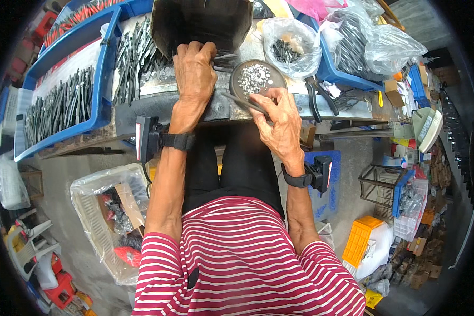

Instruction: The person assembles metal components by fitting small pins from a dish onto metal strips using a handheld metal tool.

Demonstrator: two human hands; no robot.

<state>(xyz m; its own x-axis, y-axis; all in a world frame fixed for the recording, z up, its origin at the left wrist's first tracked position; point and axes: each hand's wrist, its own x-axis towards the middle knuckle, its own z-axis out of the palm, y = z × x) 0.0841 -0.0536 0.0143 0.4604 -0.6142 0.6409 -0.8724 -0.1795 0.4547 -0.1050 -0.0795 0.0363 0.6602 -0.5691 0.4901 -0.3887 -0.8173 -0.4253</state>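
My right hand (279,124) pinches a thin dark metal strip (242,101), its far end reaching over the near rim of a round dish (234,83). Small shiny silver pieces (255,79) lie in that dish. At the front of a dark open box (203,23), my left hand (195,71) has its fingers bent and close together; its fingertips are hidden, so what it may hold does not show. Several dark thin strips (225,60) stick out just right of it. On its left lies a heap of long dark metal pieces (137,58).
Blue trays (106,79) of dark pieces line the bench's left. A clear bag (292,45) of small dark parts stands behind the dish, with black-handled pliers (321,97) to its right. Below the bench sits a plastic-lined crate (92,221). A blue tray with bags (347,76) is at right.
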